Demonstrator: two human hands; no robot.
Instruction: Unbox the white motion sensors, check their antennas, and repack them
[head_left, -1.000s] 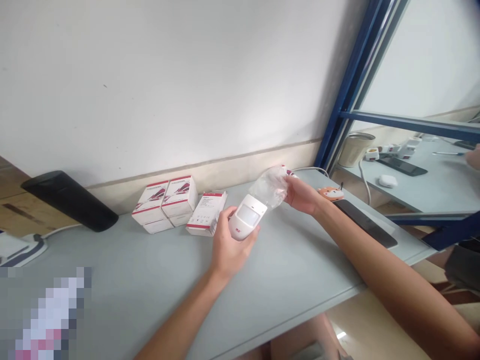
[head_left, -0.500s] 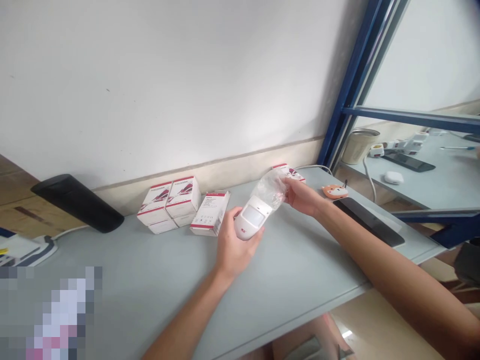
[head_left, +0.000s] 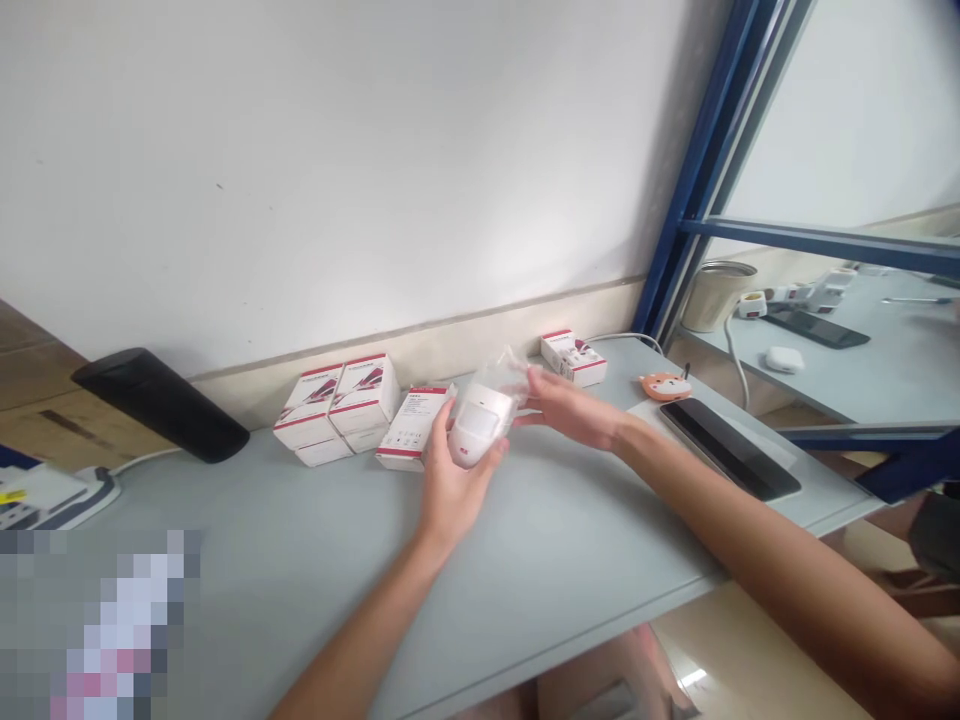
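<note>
My left hand [head_left: 459, 485] is wrapped round the lower end of a white motion sensor [head_left: 474, 425], which has a pale window and a small red mark. A clear plastic bag [head_left: 501, 368] covers the sensor's top end and sticks up beyond it. My right hand [head_left: 574, 408] is at the bag's right side, its fingertips closed on the plastic; some fingers are hidden. Just behind my left hand lies a flat red-and-white box [head_left: 412, 425]. Two more white boxes [head_left: 363, 400] with red edges stand side by side further left.
A small red-and-white box [head_left: 574, 357] sits by the wall. At the right lie a dark phone [head_left: 727, 448] and an orange animal-faced item [head_left: 664, 386], near a blue-framed glass partition [head_left: 667, 265]. A black cylinder [head_left: 161, 405] stands tilted-looking at the left.
Both hands have moved left with the sensor and bag. The bag now lies further down over the sensor, and my right hand's fingers have spread lower along it.
</note>
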